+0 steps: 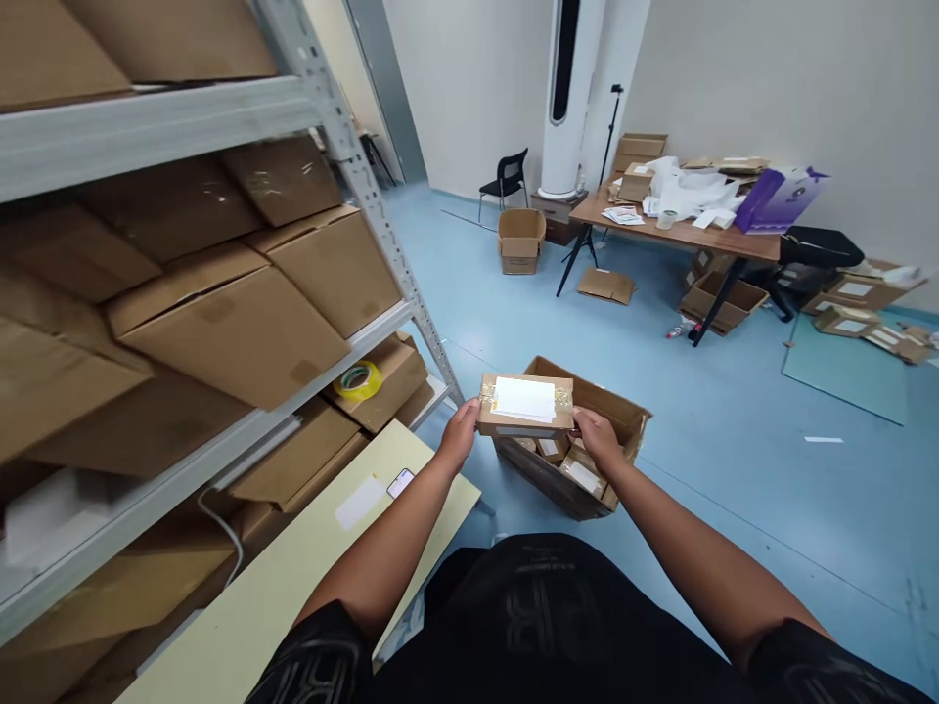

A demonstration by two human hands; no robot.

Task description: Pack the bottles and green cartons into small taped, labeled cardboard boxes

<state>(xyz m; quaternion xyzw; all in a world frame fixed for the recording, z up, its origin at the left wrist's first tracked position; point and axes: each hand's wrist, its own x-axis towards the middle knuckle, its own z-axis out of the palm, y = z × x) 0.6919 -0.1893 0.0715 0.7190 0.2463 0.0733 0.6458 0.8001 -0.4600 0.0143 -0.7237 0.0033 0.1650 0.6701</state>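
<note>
Between my two hands is a small taped cardboard box [485,415] with a white label [524,399] on its top. My left hand [460,435] grips its left end, and my right hand [596,435] grips the right end. The small box is held above a large open carton [539,489] on the floor, covering part of its opening. Inside the carton lie several smaller boxes, one of them a labelled parcel [583,471]. The undersides of my fingers are hidden by the box.
At my left stands a metal shelf [367,200] filled with cartons, with a yellow tape roll [358,381] on one. A pale table [293,577] bears a phone [400,482] and a paper sheet [360,503]. Ahead are an open box [519,256] and a cluttered wooden desk [623,223].
</note>
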